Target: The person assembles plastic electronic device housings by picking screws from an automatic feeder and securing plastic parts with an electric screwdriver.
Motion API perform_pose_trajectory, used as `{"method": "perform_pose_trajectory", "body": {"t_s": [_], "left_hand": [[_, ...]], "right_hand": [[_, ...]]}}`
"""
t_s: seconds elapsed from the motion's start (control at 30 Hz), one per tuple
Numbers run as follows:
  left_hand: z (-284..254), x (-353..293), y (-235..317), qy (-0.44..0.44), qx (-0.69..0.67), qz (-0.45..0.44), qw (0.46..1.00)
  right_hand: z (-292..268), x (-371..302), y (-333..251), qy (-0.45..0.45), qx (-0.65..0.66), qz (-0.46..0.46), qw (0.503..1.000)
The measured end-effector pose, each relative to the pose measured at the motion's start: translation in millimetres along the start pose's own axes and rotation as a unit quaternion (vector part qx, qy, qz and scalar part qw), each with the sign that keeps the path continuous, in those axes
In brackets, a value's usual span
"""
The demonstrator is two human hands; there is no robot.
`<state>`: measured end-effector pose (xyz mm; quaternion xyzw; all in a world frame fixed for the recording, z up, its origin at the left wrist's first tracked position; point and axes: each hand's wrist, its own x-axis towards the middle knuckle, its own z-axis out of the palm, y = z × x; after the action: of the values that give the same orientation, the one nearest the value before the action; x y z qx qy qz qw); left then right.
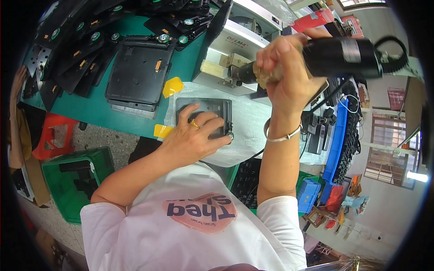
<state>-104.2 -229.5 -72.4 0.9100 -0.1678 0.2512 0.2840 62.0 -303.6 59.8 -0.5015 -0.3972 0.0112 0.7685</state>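
My right hand (291, 74) is wrapped round a black electric screwdriver (339, 58), raised above the right side of the bench. The driver's narrow end points left at the front of a grey metal screw feeder (246, 45), by a small pale block; I cannot tell whether they touch. My left hand (190, 140) lies with bent, spread fingers on a black plastic housing (205, 103) on a white sheet. Its thumb is beside a small round metal part (230, 136) at the housing's near right corner.
A larger black panel (138, 74) lies left of the feeder, with many similar parts beyond. Yellow pieces (172, 86) are beside the sheet. Below the bench stand a green crate (79, 185) and a red stool (55, 135). A blue tray (337, 140) holds black parts. Another person's arm (17, 117) shows at left.
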Motion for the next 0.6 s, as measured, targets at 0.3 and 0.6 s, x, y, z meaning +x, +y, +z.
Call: {"method": "perform_pose_trajectory", "body": {"t_s": [0.3, 0.6], "left_hand": [[0, -2, -2, -0.009, -0.012, -0.014, 1.0], [0, 0, -1, -0.039, -0.017, -0.022, 0.999]], "right_hand": [[-11, -50, -33, 0.033, 0.019, -0.037, 0.999], [-18, -121, -59, 0.096, 0.009, 0.015, 0.995]]}}
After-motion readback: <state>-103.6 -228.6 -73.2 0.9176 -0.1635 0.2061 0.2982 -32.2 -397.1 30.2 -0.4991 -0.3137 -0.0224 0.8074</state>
